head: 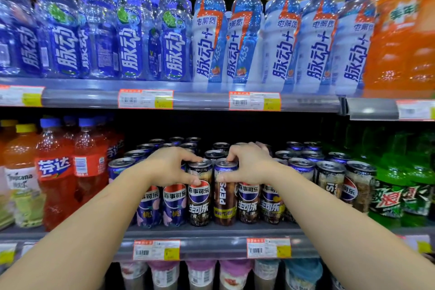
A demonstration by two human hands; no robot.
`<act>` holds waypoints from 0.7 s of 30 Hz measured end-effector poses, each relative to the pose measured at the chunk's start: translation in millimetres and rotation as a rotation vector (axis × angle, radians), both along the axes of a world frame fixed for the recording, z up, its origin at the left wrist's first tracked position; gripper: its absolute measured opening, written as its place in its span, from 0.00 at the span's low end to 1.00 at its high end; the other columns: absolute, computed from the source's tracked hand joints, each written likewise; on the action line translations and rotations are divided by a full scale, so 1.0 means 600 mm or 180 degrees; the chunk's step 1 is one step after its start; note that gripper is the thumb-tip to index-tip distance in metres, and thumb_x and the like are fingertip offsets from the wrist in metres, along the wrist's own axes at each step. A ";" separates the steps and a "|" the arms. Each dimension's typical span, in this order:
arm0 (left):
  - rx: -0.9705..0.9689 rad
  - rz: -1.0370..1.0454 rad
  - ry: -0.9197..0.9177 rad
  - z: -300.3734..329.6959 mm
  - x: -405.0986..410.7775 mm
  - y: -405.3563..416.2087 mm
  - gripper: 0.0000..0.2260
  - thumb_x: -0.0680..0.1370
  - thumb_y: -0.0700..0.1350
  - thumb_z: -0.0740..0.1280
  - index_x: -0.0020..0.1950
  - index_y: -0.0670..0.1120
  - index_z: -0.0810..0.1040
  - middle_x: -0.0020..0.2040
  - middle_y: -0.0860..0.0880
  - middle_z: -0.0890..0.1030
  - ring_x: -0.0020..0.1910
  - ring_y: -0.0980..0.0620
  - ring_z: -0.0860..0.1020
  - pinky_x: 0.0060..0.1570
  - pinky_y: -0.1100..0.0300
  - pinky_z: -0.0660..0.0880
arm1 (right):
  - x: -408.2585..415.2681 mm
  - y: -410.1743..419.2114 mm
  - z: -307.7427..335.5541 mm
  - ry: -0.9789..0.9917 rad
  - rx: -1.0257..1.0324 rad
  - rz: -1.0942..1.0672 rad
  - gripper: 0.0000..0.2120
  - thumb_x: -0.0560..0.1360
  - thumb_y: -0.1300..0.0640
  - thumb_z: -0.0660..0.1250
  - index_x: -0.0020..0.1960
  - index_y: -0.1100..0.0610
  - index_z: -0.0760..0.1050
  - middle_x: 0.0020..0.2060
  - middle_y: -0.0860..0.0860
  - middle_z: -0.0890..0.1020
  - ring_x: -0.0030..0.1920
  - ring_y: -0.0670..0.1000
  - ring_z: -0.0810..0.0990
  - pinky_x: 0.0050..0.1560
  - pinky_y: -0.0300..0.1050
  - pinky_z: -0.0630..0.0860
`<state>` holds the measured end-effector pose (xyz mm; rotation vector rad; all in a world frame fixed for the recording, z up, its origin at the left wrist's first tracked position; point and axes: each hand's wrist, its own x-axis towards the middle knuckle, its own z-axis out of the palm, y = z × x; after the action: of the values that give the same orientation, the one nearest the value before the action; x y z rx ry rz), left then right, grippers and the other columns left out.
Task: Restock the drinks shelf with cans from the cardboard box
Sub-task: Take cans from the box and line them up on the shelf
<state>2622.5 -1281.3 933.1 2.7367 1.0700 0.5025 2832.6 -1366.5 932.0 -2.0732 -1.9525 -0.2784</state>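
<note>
Both forearms reach in from the near edge toward the middle shelf (211, 234), where the cans stand in rows. Left hand (173, 166) has its fingers curled over the top rim of a dark Pepsi can (199, 193) in the front row, thumb pressed on the can's side just above the logo. Right hand (249, 163) grips the neighbouring Pepsi can (225, 193) the same way: fingers hooked over the lid, thumb low on the wall. The two cans stand upright, touching each other, at the near lip of the shelf, with more Pepsi cans packed behind and to either side. Red Mirinda bottles (58, 172) sit to the left, green Mountain Dew bottles (395, 183) to the right, and blue Mizone bottles (131, 30) fill the shelf above. No cardboard box shows in view.

Judging from the hold, the step in hand is setting or squaring these two cans into the front row. A full slim can should feel fairly heavy for its width and stiff under the fingers, but its printed wall is smooth and likely slick, and a tall narrow can tips easily. The rim gives the surest purchase; a thumb lower on the body steadies it against toppling into its neighbours.
</note>
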 end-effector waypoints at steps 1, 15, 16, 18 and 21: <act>-0.0003 0.0019 -0.0001 0.000 -0.001 -0.001 0.30 0.67 0.59 0.75 0.68 0.59 0.71 0.69 0.56 0.72 0.67 0.54 0.70 0.65 0.57 0.68 | -0.001 0.001 -0.001 0.0040 0.0011 0.0007 0.27 0.63 0.29 0.67 0.51 0.47 0.71 0.53 0.46 0.77 0.61 0.51 0.70 0.73 0.57 0.51; -0.0079 0.0046 0.0017 0.001 -0.004 -0.001 0.31 0.66 0.60 0.75 0.67 0.60 0.71 0.69 0.56 0.71 0.67 0.53 0.70 0.65 0.56 0.69 | -0.020 -0.007 0.001 -0.0093 -0.0281 -0.0145 0.36 0.66 0.27 0.62 0.71 0.41 0.64 0.72 0.51 0.67 0.74 0.56 0.57 0.74 0.62 0.43; -0.0096 0.0041 -0.0004 0.000 -0.005 0.001 0.31 0.66 0.60 0.75 0.67 0.61 0.71 0.69 0.56 0.71 0.67 0.53 0.70 0.65 0.56 0.69 | -0.015 -0.009 0.005 -0.0027 -0.0428 -0.0069 0.36 0.68 0.29 0.63 0.72 0.40 0.62 0.73 0.51 0.66 0.75 0.57 0.56 0.74 0.62 0.42; -0.0118 0.0030 -0.0018 -0.002 -0.007 0.005 0.31 0.66 0.61 0.75 0.67 0.61 0.71 0.69 0.57 0.72 0.67 0.53 0.71 0.65 0.55 0.70 | -0.004 -0.007 0.011 -0.0046 -0.0507 -0.0061 0.34 0.68 0.30 0.64 0.71 0.39 0.63 0.72 0.50 0.67 0.74 0.56 0.58 0.73 0.61 0.45; -0.0057 0.0001 -0.0004 -0.002 -0.007 0.010 0.31 0.65 0.62 0.74 0.67 0.62 0.71 0.69 0.57 0.72 0.66 0.53 0.71 0.64 0.55 0.70 | -0.009 0.002 0.011 -0.0090 -0.0367 -0.0325 0.37 0.64 0.28 0.66 0.67 0.45 0.68 0.67 0.49 0.72 0.69 0.56 0.65 0.71 0.59 0.54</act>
<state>2618.0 -1275.5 932.1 2.7206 1.0696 0.4921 2827.1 -1365.6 938.8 -2.2579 -1.9238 -0.2218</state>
